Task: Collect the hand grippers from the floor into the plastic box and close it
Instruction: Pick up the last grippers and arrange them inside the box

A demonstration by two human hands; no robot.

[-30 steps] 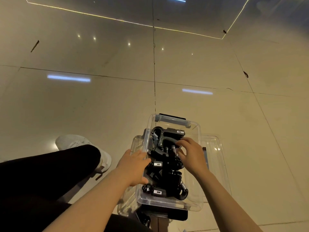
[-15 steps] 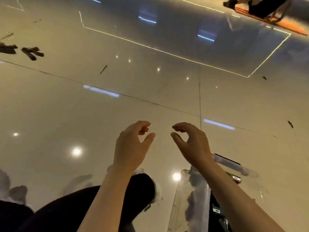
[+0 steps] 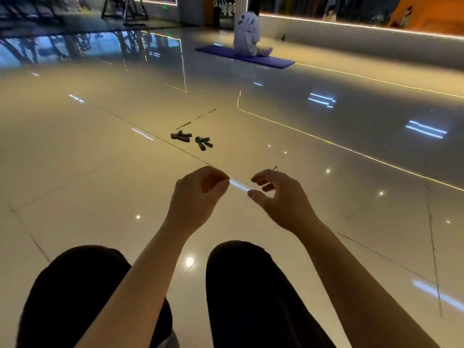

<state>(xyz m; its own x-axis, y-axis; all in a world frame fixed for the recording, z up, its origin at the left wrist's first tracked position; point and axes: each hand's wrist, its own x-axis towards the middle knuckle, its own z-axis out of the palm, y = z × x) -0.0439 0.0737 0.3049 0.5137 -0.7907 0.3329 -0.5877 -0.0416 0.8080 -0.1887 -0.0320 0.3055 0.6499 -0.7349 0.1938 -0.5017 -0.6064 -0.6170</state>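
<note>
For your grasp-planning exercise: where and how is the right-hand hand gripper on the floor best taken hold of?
Probably by the hand gripper's two splayed handles, from above: it lies flat on the floor, handles pointing towards the person, spring end away. Finer detail is too small to tell.

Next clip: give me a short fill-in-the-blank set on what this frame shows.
1. ____ hand grippers lie on the floor ahead.
2. The left hand and right hand hold ____.
3. A seated person far off sits on a ____ mat.
Missing: two; nothing; blue
</note>
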